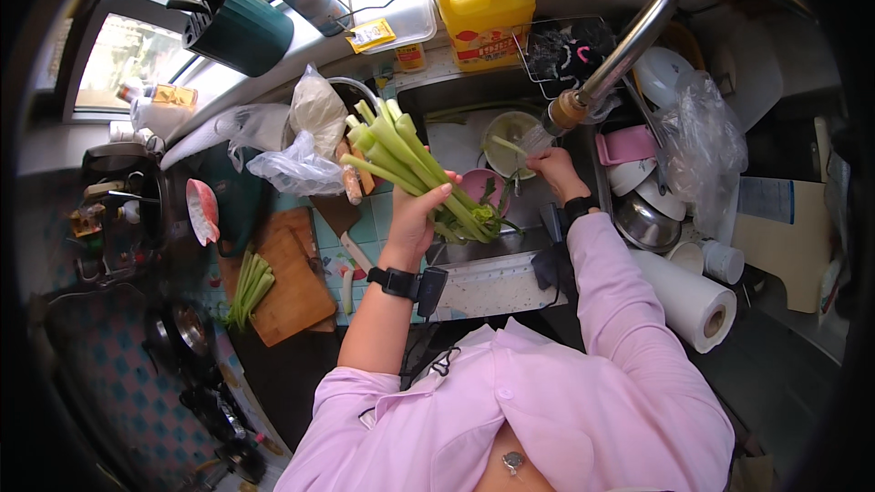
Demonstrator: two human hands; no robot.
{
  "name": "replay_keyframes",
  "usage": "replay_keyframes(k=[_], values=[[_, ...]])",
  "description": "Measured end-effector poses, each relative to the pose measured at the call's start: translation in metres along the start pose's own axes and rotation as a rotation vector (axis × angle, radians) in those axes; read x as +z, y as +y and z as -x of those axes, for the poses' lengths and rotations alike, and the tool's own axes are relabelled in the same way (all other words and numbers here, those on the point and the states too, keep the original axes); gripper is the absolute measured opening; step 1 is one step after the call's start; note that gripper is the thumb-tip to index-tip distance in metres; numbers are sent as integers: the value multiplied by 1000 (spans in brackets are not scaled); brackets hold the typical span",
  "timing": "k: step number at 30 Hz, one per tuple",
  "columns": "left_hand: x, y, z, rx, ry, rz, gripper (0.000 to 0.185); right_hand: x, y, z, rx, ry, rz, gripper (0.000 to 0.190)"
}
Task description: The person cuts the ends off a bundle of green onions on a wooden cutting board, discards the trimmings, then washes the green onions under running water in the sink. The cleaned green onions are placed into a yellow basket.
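My left hand (415,212) grips a bunch of celery stalks (410,150), cut ends up and leafy ends down, over the left edge of the sink. My right hand (552,167) pinches a single pale green stalk (507,145) at its end, under water running from the tap (625,48). Below that stalk sits a round bowl (504,124) in the sink, with a pink bowl (476,184) beside it, partly hidden by the celery. More cut celery (251,289) lies on a wooden cutting board (294,301) at the left.
A cleaver (338,215) lies on the tiled counter left of the sink. Plastic bags (297,167) are behind it, near a knife block (239,34). A yellow jug (482,20) stands behind the sink. Stacked bowls (649,219) and a white roll (683,301) are at the right.
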State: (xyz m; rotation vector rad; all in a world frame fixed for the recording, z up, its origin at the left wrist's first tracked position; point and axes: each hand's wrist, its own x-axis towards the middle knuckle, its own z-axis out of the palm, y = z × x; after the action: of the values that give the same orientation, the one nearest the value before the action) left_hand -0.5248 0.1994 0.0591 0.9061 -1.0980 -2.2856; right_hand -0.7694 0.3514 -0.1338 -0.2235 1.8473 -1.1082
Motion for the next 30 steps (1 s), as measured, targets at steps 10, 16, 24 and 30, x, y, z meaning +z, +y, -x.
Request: replay_keyframes(k=[10,16,24,30], values=[[40,-25,-33,-33,-180,-7,34,49,-106,122,-323,-282,-525,34],[54,-45,-46,-247,-245,158,38,50,-102,117,-263,-112,-593,39],[51,-66,-55,-274,-200,143,41,40,-79,87,-327,182,-582,39],[61,-80,-57,-145,-67,-51,49,38,-85,98,-388,58,-556,46]])
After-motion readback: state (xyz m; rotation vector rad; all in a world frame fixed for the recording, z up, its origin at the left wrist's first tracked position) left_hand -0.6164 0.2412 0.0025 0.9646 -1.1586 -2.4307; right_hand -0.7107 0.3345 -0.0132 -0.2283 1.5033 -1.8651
